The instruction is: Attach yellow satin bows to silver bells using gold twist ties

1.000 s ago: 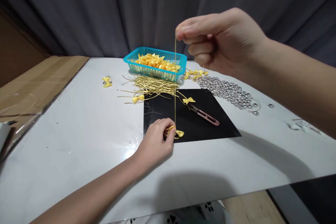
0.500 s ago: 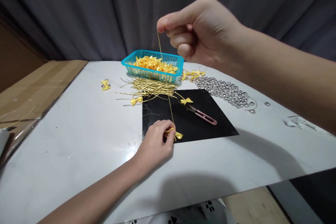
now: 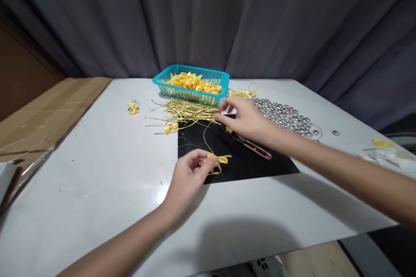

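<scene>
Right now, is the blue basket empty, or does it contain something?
Not empty: the blue basket holds a heap of yellow ribbon pieces.

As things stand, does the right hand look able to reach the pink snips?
Probably yes. The pink snips lie close to the right hand on the black sheet, their handle uncovered. Whether the hand, near the gold wires, holds something, I cannot tell.

Yellow bow [image 3: 224,159] pinched in your left hand [image 3: 190,175], partly hidden, one end poking out on the right. Thin gold wire [image 3: 205,138] curves up from it, slack. Gold strands [image 3: 191,110] heaped just left of your right hand [image 3: 243,117]; can't tell if touching.
</scene>
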Available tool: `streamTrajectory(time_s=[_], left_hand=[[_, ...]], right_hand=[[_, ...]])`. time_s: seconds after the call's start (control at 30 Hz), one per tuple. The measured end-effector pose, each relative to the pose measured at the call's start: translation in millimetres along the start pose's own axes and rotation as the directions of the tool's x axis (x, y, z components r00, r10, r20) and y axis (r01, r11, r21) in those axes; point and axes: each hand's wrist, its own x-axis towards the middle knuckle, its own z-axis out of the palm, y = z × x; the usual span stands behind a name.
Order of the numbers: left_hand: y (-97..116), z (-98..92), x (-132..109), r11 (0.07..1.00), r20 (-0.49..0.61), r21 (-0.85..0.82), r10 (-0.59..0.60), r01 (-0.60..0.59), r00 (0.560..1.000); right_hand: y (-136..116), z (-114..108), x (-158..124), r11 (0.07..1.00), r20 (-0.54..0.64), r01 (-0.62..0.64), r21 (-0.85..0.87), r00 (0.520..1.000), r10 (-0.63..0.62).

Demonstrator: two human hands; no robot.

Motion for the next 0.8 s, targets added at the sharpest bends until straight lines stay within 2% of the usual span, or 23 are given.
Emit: streamTrajectory(time_s=[0.07, 0.13, 0.23, 0.43, 0.63, 0.73, 0.8], left_hand=[[0, 0.4, -1, 0.999, -0.065, -0.047, -0.003, 0.000, 0.998], [-1, 1.2, -1, 0.996, -0.102, -0.084, -0.005, -0.004, 0.995], [-2, 2.8, -1, 0.994, -0.120, -0.111, 0.000, -0.013, 0.993], [-1, 3.7, -1, 0.994, -0.103, -0.107, 0.001, -0.012, 0.995], [1, 4.0, 1, 0.984, -0.124, -0.171, -0.074, 0.052, 0.990], [1, 4.1, 2, 0.982, -0.110, -0.175, -0.094, 0.074, 0.989], [1, 3.9, 2, 0.984, -0.090, -0.161, -0.096, 0.080, 0.991]], right_hand=[[-4, 9, -37, 0.993, -0.028, -0.050, 0.106, 0.998, 0.054], [-8, 20, -66, 0.976, 0.038, -0.086, 0.199, 0.996, 0.080], [-9, 33, -86, 0.945, 0.095, -0.085, 0.316, 0.994, 0.058], [-2, 37, -83, 0.808, 0.194, -0.124, 0.575, 0.981, 0.013], [8, 37, -80, 0.736, 0.315, -0.259, 0.626, 0.947, 0.065], [10, 39, -79, 0.722, 0.344, -0.258, 0.643, 0.939, 0.029], [9, 39, -79, 0.676, 0.347, -0.259, 0.690, 0.938, 0.005]])
